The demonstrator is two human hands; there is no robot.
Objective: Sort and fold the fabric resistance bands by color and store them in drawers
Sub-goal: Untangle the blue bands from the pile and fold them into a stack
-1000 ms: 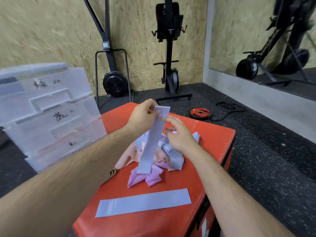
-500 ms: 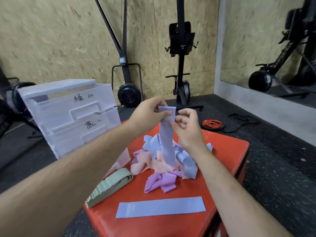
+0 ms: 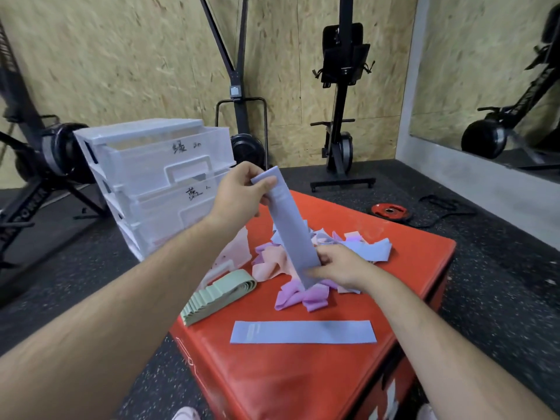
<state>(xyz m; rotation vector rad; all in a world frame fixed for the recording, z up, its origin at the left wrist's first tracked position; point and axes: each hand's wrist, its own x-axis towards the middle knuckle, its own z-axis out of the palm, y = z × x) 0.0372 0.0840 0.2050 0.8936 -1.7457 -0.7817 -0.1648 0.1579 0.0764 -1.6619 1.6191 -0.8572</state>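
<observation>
My left hand [image 3: 239,192] pinches the top end of a lavender-blue band [image 3: 291,225], held stretched upright above the pile. My right hand [image 3: 336,265] grips the same band's lower end. Beneath lies a tangled pile of bands [image 3: 306,268] in pink, purple and blue on the red box [image 3: 303,374]. A second blue band [image 3: 303,331] lies flat near the box's front edge. A stack of folded green bands [image 3: 218,295] sits at the box's left edge. The clear plastic drawer unit [image 3: 157,174] stands to the left, with handwritten labels on its drawers.
A small clear drawer [image 3: 230,256] rests on the box's left corner beside the green stack. Gym machines stand along the wooden wall. A red weight plate [image 3: 389,210] and a black cable lie on the dark rubber floor to the right. Shoe tips show at the bottom edge.
My right hand slid from the band's top end down to its lower end, pulling the band straight. The view shifted, bringing the drawer unit and green stack further into sight.
</observation>
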